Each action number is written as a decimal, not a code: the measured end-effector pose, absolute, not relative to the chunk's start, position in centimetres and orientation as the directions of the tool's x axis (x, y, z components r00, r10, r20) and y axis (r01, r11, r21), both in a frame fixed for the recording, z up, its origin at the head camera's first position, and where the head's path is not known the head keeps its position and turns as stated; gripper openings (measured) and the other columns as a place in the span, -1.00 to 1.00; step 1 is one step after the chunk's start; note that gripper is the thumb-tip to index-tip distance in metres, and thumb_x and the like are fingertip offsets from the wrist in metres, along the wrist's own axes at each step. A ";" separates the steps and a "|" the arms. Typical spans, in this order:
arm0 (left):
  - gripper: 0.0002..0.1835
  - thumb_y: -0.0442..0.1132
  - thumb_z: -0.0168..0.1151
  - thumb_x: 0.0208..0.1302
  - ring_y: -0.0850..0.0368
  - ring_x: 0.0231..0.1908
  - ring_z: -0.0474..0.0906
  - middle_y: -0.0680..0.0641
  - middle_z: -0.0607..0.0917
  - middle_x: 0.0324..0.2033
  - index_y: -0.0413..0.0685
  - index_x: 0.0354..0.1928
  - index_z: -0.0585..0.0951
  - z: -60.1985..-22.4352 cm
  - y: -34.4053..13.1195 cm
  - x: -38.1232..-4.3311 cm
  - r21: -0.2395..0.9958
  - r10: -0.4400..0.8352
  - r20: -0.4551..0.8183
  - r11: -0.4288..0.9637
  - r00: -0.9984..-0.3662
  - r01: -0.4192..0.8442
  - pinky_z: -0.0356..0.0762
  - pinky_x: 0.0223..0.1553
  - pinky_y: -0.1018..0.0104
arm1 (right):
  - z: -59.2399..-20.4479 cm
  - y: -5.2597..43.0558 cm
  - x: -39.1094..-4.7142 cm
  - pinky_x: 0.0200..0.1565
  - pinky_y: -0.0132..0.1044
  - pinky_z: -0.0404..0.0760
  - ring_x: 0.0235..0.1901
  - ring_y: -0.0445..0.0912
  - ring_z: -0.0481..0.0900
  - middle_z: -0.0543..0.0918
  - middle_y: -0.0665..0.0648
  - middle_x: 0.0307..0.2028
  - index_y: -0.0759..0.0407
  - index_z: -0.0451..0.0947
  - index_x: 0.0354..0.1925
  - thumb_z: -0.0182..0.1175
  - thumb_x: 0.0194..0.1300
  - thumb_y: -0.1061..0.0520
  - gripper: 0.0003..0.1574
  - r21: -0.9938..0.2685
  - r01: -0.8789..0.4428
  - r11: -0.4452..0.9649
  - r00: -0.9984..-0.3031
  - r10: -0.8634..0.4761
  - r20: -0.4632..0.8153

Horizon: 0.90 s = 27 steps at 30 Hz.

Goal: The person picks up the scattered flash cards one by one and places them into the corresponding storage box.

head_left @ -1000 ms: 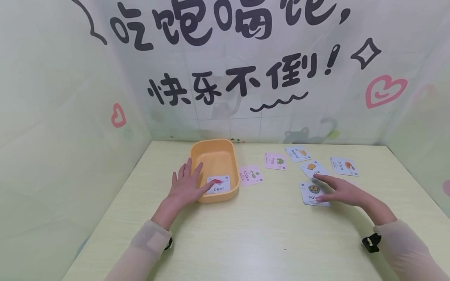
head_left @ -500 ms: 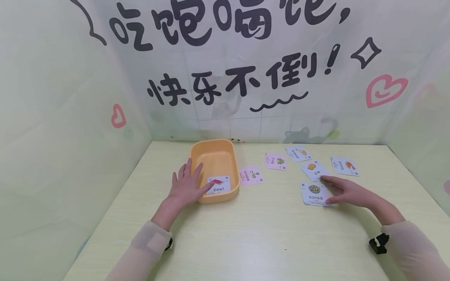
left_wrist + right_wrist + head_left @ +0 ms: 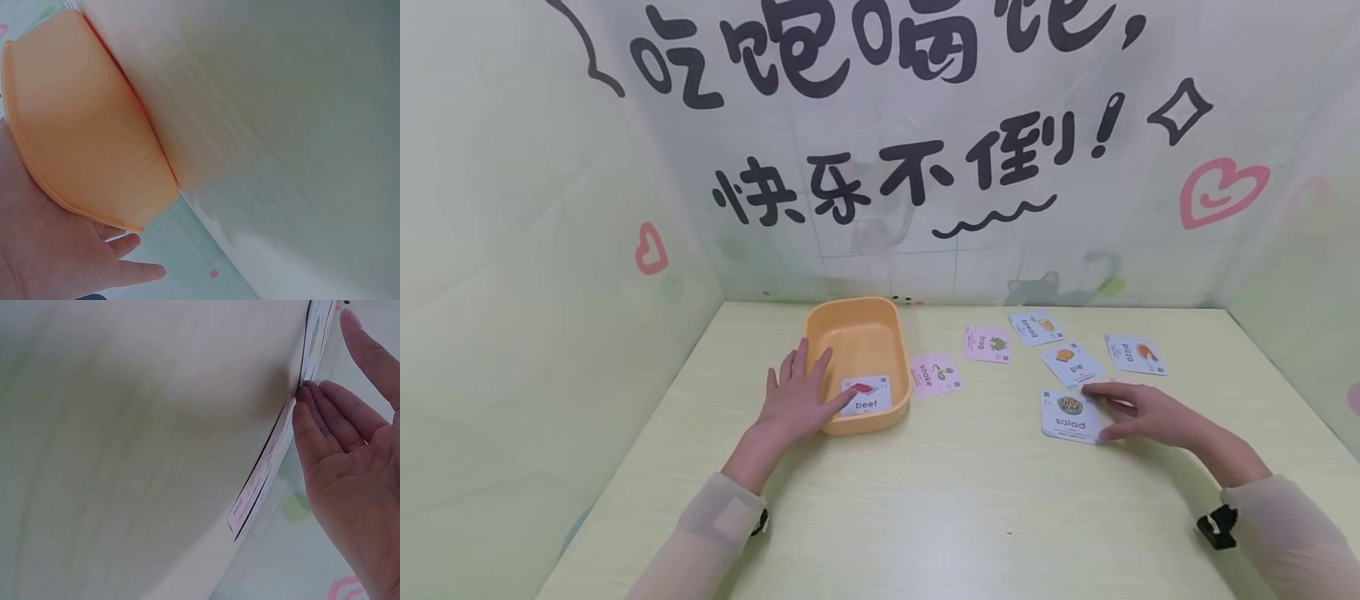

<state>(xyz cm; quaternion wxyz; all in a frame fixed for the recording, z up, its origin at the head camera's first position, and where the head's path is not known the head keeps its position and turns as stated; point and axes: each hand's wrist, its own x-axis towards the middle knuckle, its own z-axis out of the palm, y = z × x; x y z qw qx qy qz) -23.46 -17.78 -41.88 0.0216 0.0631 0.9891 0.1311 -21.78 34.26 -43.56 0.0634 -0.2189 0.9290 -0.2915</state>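
My left hand [image 3: 793, 400] lies over the near left side of the orange tray [image 3: 856, 342], fingers spread, the thumb reaching over the beef card [image 3: 867, 396] inside it. In the left wrist view, the palm sits at the tray's rim [image 3: 69, 209]. My right hand [image 3: 1153, 414] is at the right edge of the salad card [image 3: 1070, 414], index finger at its upper corner and thumb lower down. Its fingers [image 3: 312, 428] bend slightly in the right wrist view, with the thumb apart. The pie card [image 3: 1072, 364] is just beyond.
Beyond my right hand lie the pizza card [image 3: 1136, 355] and bread card [image 3: 1036, 328]. A frog card [image 3: 988, 344] and snake card [image 3: 935, 374] lie between these and the tray. A printed curtain [image 3: 880, 267] closes off the table's far side.
My right hand has drawn back to the right, from over the salad and pie cards to the salad card's edge, uncovering both words. The salad card has turned slightly. My left hand stays put.
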 end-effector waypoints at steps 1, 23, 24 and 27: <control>0.00 0.43 -0.01 0.28 -0.35 0.55 -0.21 -0.27 -0.24 0.59 0.08 0.60 -0.01 -41.9 -17.8 -23.5 0.263 0.130 -0.028 0.957 -0.991 0.118 -0.24 0.45 -0.47 | -43.6 34.1 -21.8 0.03 -0.68 0.31 0.15 -0.47 0.43 0.57 0.33 0.25 0.24 0.48 0.29 0.52 0.03 -0.08 -0.09 -0.562 -0.371 0.739 -0.896 -0.443 0.010; -0.01 0.42 0.00 0.29 -0.35 0.54 -0.20 -0.28 -0.24 0.59 0.08 0.60 0.00 -41.6 -17.7 -23.2 0.283 0.140 -0.018 0.950 -0.990 0.130 -0.22 0.45 -0.48 | -43.3 31.5 -21.7 0.07 0.03 0.54 0.04 0.14 0.54 0.54 0.31 0.08 0.38 0.52 0.19 0.57 -0.10 -0.05 -0.05 -0.371 -0.430 0.823 -0.884 -0.466 -0.009; -0.01 0.42 0.00 0.29 -0.35 0.54 -0.20 -0.28 -0.24 0.59 0.07 0.60 0.01 -41.6 -17.7 -23.2 0.283 0.140 -0.016 0.950 -0.990 0.130 -0.22 0.45 -0.48 | -43.3 31.4 -21.7 0.07 0.03 0.54 0.03 0.14 0.54 0.55 0.31 0.08 0.39 0.52 0.19 0.57 -0.10 -0.04 -0.05 -0.363 -0.432 0.826 -0.884 -0.467 -0.010; -0.01 0.42 0.01 0.29 -0.36 0.54 -0.19 -0.28 -0.23 0.58 0.07 0.59 0.01 -41.6 -17.7 -23.2 0.286 0.139 -0.012 0.949 -0.990 0.130 -0.22 0.44 -0.48 | -43.1 31.2 -21.6 0.08 0.05 0.55 0.05 0.15 0.55 0.56 0.34 0.10 0.42 0.49 0.22 0.56 -0.09 -0.03 -0.02 -0.338 -0.434 0.835 -0.885 -0.465 -0.013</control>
